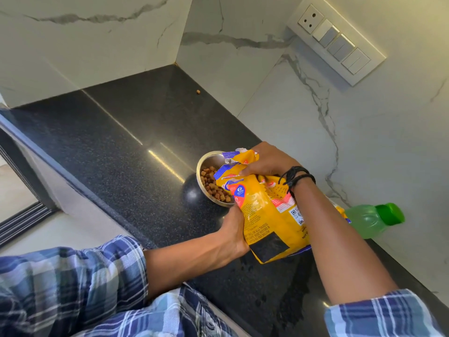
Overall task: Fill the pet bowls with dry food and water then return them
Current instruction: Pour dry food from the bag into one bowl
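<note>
A steel pet bowl (pixel 203 164) stands on the black granite counter (pixel 109 147) with brown kibble (pixel 215 184) heaped in it. A yellow pet-food bag (pixel 267 212) is tilted over the bowl, its torn mouth above the kibble. My right hand (pixel 267 159) grips the bag near its open top. Lower down, my left hand (pixel 233 229) holds the bag's left side. The bag hides the bowl's right part. A green water bottle (pixel 371 220) with a green cap lies on its side behind my right forearm, next to the wall.
One loose kibble piece (pixel 198 91) lies near the back corner of the counter. Marble walls meet at that corner; a switch panel (pixel 337 40) is on the right wall. The counter's front edge runs diagonally at left, with floor below. Wet spots mark the counter near me.
</note>
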